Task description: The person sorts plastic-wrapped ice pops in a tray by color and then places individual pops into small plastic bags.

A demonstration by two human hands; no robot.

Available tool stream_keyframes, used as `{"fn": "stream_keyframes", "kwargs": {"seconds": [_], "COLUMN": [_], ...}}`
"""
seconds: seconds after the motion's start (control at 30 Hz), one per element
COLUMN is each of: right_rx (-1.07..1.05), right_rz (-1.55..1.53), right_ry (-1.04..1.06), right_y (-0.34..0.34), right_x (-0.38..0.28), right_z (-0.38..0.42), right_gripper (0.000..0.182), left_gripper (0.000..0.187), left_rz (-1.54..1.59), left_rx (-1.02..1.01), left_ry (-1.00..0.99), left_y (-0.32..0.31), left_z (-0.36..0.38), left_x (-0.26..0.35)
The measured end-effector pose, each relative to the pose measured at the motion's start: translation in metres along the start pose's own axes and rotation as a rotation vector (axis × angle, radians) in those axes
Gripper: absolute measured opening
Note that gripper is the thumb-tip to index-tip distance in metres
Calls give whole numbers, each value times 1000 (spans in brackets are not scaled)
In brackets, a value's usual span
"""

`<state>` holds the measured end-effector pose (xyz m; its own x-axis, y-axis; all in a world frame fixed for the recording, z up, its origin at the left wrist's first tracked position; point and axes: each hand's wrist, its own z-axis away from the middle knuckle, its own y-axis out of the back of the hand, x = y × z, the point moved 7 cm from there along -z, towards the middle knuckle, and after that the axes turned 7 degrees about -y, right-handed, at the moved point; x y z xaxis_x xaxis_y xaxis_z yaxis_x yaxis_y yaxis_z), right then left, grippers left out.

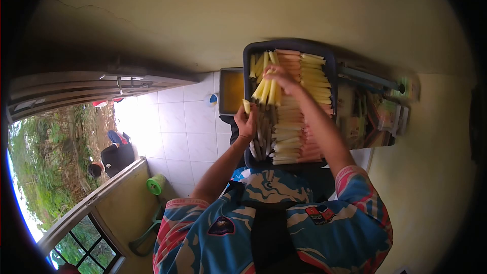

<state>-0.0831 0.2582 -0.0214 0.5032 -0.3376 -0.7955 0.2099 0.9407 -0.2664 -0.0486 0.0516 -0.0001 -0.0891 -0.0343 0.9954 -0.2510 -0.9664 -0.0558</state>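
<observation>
A dark tray [332,78] in front of me holds rows of slim, plastic-wrapped sticks that look like ice pops, in yellow, pink and whitish colours. My right hand [284,80] is closed around the upper ends of several yellow ice pops [266,91], whose lower ends fan out toward me over the tray's left part. At the tray's left edge, my left hand [245,123] pinches one yellow ice pop [246,106] between thumb and fingers, its tip pointing up. Whitish sticks [261,134] lie just right of my left hand.
A smaller grey bin [221,91] with yellow-orange contents adjoins the tray's left side. Packaged goods and a rack [373,116] stand to the right. On the left are a tiled floor [175,116], a green container [155,185], an open door [122,81] and a person [117,158] outside.
</observation>
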Motion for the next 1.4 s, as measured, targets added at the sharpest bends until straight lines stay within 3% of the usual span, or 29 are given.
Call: {"fn": "stream_keyframes", "kwargs": {"seconds": [0.03, 0.1, 0.13, 0.23, 0.37, 0.5, 0.6, 0.7, 0.9, 1.0, 1.2, 1.3, 1.4], "right_rx": [25, 261, 360, 513, 497, 560, 613, 515, 559, 574, 657, 690, 693], "right_rz": [-12, 90, 114, 330, 215, 213, 290, 158, 278, 274, 298, 89, 62], "right_ry": [-20, 213, 337, 571, 481, 410, 507, 418, 527, 398, 411, 384, 92], "right_y": [-13, -31, -36, -57, -62, -64, -66, -68, -69, -63, -54, -43, -38], "right_x": [14, 10, 16, 29, 44, 48, 53, 58, 67, 81, 100, 118, 100], "right_z": [4, 23, 25, 40, 50, 57, 62, 64, 73, 75, 77, 71, 87], "right_gripper": [20, 32, 39, 64, 67, 67, 70, 73, 70, 70, 73, 64, 51], "left_gripper": [12, 9, 9, 11, 19, 19, 24, 27, 29, 29, 31, 35, 41], "left_rz": [23, 72, -74, -384, -690, -729, -774, -830, -1023, -1153, -1266, -1201, -1182], "left_rx": [57, 167, 148, 31, -100, -106, -108, -93, -337, -402, -484, -476, -470], "left_ry": [23, 73, 90, -114, -341, -386, -384, -394, -104, -79, -44, -110, 8], "left_y": [4, 8, 11, 5, -15, -23, -26, -26, -33, -39, -50, -50, -48], "left_z": [-1, -3, -5, -22, -30, -36, -44, -47, -62, -69, -75, -72, -70], "left_x": [3, 9, 17, 27, 50, 60, 61, 58, 44, 34, 43, 40, 33]}}
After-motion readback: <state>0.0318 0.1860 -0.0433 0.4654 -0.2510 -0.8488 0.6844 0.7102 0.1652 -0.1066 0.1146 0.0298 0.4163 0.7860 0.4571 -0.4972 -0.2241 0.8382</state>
